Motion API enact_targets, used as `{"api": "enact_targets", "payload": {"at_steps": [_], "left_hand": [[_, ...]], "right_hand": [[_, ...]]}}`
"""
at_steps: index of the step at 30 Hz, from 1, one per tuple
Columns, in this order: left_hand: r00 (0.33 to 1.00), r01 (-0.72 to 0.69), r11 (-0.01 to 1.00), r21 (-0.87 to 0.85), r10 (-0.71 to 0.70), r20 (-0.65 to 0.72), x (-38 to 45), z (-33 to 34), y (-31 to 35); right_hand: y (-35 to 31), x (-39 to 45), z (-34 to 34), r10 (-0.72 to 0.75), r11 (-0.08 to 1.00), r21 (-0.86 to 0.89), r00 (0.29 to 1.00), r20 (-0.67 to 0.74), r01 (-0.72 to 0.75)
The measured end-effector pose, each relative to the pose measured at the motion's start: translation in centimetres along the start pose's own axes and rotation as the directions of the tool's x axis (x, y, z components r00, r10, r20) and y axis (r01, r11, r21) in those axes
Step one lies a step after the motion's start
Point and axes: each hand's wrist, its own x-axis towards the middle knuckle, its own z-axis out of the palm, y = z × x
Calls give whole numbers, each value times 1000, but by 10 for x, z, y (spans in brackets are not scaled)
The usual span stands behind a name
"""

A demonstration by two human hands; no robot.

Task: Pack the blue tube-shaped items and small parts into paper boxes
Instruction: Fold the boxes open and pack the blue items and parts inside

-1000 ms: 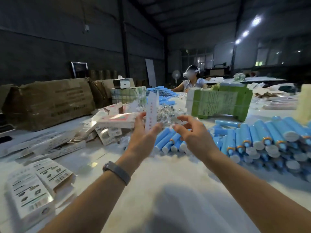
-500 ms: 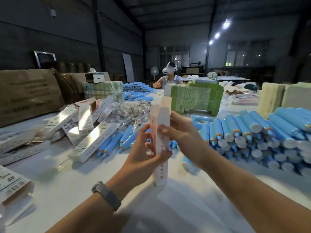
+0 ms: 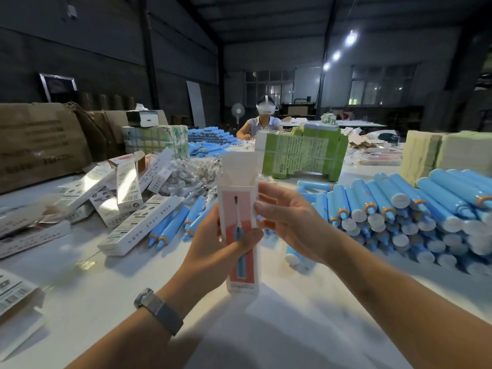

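1 paper box (image 3: 241, 209) is held upright above the table (image 3: 266, 328), near the centre of the view, its top flaps standing open. The left hand (image 3: 215, 251) is wrapped around the lower half of the box, the thumb pressed across its printed front. The right hand (image 3: 290, 219) pinches the box's right edge near the open mouth. No tube is seen entering the box; it is judged to be opened and made ready, with filling not yet begun.

Work done is suggested by the white boxes (image 3: 138, 225) heaped at 10 o'clock, though whether these are filled or sealed cannot be told. Much is left: a large stack of blue tubes (image 3: 415, 209) lies at 3 o'clock, further loose blue tubes (image 3: 173, 226) lie at 11 o'clock, and a heap of small bagged parts (image 3: 186, 174) sits beyond them.

The inside of the held box is hidden. The box's back face and the left fingers behind it are not visible. The small parts are too blurred for identification. The tube stack is cut off at the right edge.
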Motion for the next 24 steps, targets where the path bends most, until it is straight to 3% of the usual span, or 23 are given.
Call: {"api": "enact_targets", "payload": {"at_steps": [5, 8, 11, 13, 15, 17, 20, 24], "left_hand": [[995, -32, 994, 103, 42, -92, -2, -1, 1], [994, -37, 990, 136, 51, -97, -4, 1, 1], [992, -34, 996, 87, 44, -117, -4, 5, 2], [988, -49, 995, 91, 61, -139, -3, 6, 2], [984, -52, 992, 112, 70, -162, -2, 8, 2], [980, -53, 991, 127, 76, -181, -3, 9, 2], [980, -51, 989, 140, 76, -185, -3, 8, 1], [977, -39, 987, 157, 71, -202, -3, 8, 0]], "right_hand": [[-9, 2, -10, -28, 978, -208, 996, -83, 10], [-16, 4, -22, -146, 864, -504, 955, -257, -4], [-17, 3, -40, -219, 466, -841, 885, -411, -275], [-15, -2, -43, -36, 198, -858, 871, -490, -474], [-4, -6, -36, 157, -66, -862, 847, -507, -503], [10, -8, -25, 200, -232, -871, 855, -479, -433], [19, -9, -20, 120, -293, -867, 884, -452, -404], [18, -9, -20, 153, -243, -846, 842, -517, -475]]}}
